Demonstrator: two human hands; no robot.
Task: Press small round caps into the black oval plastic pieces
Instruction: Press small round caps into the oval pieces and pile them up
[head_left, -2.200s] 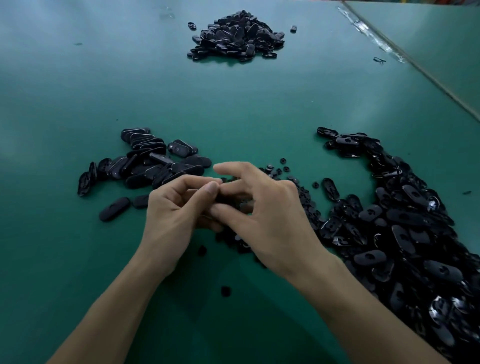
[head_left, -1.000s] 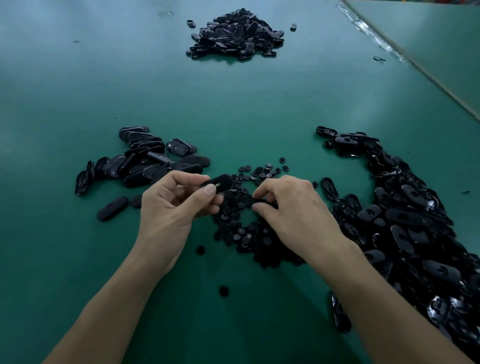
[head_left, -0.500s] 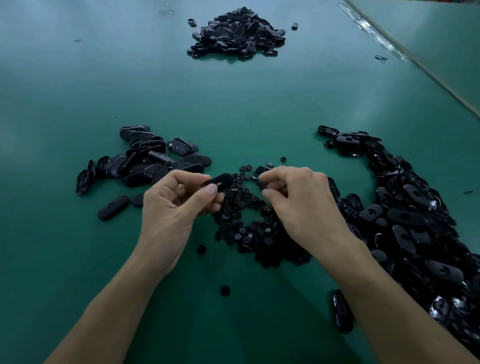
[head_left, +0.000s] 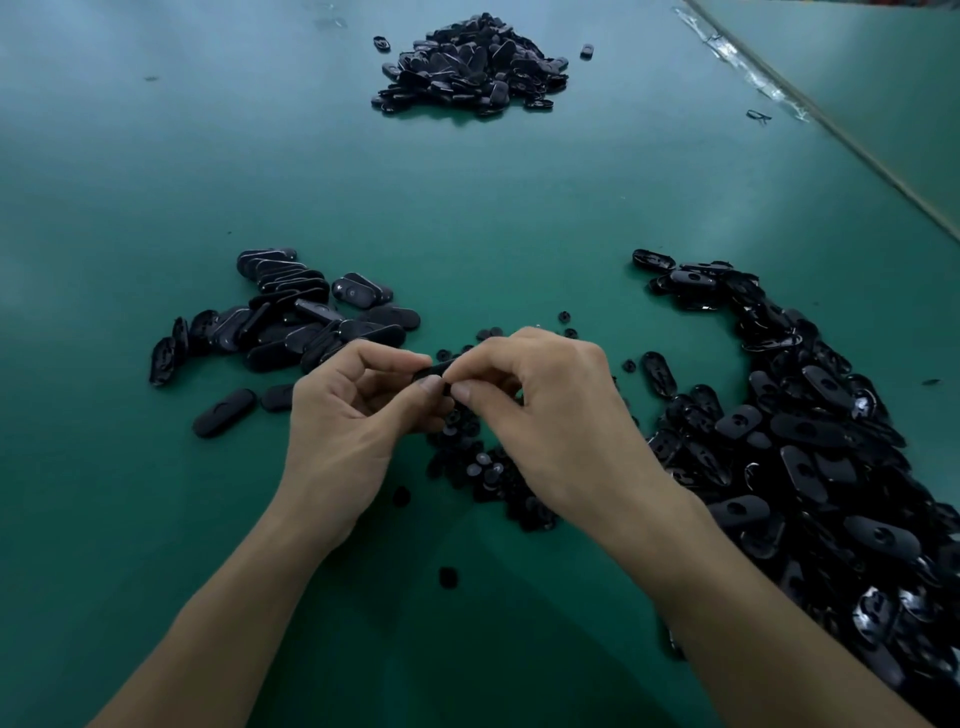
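on the green table, your left hand pinches the oval piece, long axis running right to your right hand, whose fingertips pinch its end; any cap is hidden.

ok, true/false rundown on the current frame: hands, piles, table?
1. The left hand and right hand both pinch one oval piece beside the cap pile. True.
2. Most ovals lie on the person's left. False: the largest heap is on the right; the left heap is smaller.
3. A third heap sits far across the table. True.
4. A loose cap lies between the forearms. True.
5. The table is red. False: green.
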